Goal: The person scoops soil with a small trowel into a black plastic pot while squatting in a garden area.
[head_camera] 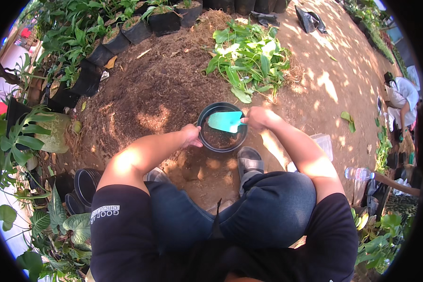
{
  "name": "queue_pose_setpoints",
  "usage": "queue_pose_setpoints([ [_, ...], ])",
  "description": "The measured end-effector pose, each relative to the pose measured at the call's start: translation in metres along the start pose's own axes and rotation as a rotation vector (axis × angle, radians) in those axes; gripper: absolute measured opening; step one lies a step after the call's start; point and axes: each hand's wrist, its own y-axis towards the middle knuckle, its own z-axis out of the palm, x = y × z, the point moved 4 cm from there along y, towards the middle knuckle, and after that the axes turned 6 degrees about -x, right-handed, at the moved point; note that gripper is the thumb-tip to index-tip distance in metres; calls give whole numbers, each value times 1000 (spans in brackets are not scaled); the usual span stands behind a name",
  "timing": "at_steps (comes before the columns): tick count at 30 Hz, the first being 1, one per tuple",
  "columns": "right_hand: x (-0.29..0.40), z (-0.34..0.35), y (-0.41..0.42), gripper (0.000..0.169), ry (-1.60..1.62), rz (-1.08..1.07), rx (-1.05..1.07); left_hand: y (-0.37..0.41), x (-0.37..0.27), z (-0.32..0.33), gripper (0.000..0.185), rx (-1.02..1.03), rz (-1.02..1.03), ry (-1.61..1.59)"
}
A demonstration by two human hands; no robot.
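Observation:
A round black plastic plant pot (201,138) stands on the ground in front of my feet, with dark soil (221,140) inside. My left hand (191,135) grips its left rim, fingers on the outer wall. In my right hand (259,119) is the handle of a turquoise garden trowel (225,121). The trowel's broad blade lies across the pot's opening and hides part of the soil. Whether the blade touches the soil I cannot tell. Beyond the pot spreads a heap of loose brown soil (144,84).
Leafy green cuttings (253,58) lie beyond the pot. Black grow bags (137,31) of plants curve along the far left. Stacked empty pots (86,185) stand at left. A clear plastic container (322,144) and a water bottle (359,173) are at right, where another person (403,95) bends down.

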Motion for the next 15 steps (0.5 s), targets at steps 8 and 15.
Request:
queue_pose_setpoints([
  [8,-3,-1,0,49,35,45,-36,-2,19,7,31,228,-114,-88],
  [15,-4,-12,0,50,73,110,37,-2,-1,11,34,167,198,138],
])
